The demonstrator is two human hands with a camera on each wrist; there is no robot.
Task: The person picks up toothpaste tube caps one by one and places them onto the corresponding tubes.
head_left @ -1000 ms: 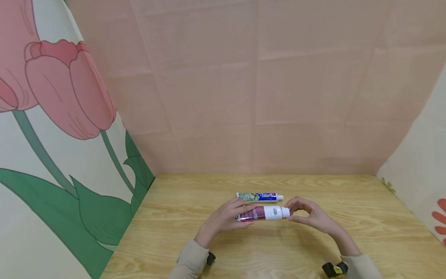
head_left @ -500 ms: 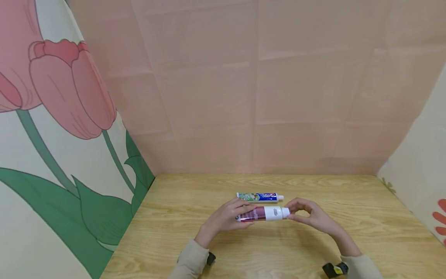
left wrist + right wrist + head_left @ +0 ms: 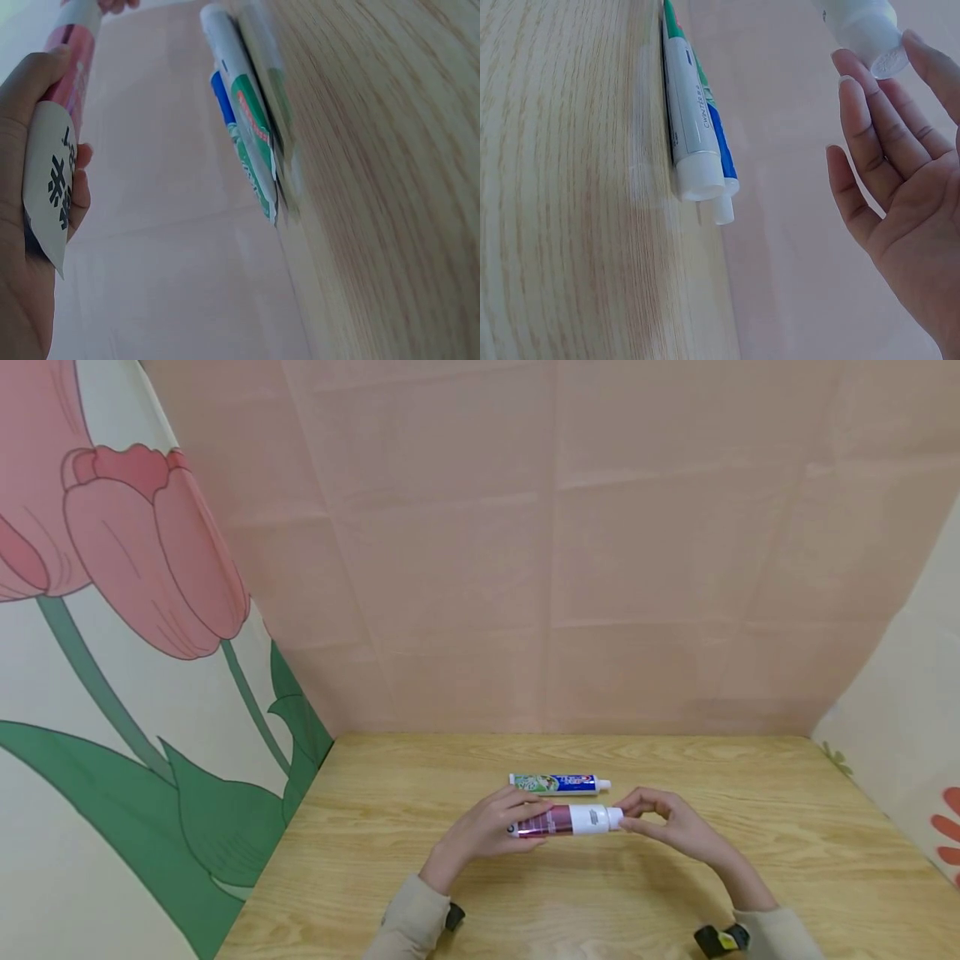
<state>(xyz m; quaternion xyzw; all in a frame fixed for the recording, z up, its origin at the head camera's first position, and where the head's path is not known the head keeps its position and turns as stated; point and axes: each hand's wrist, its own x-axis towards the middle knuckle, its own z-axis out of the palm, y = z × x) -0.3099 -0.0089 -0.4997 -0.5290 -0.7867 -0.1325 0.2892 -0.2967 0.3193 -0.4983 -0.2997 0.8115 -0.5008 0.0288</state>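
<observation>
In the head view a maroon and white toothpaste tube (image 3: pixel 558 820) is held level above the table, its cap to the right. My left hand (image 3: pixel 483 824) grips its rear part, thumb below and fingers over the top. The thumb and fingertips of my right hand (image 3: pixel 675 828) pinch the white cap (image 3: pixel 616 819), which sits on the tube's end. The right wrist view shows the thumb on one side of the cap and fingers on the other, with the remaining fingers spread loosely.
A blue and green toothpaste tube (image 3: pixel 576 785) lies behind the held one on the wooden table (image 3: pixel 405 777). Beside it, a white and green tube (image 3: pixel 694 112) lies in the wrist views, hidden in the head view. A pink backdrop (image 3: pixel 450 610) stands behind.
My right thumb and fingers have shifted slightly at the cap. My left hand and the held tube have stayed almost in place.
</observation>
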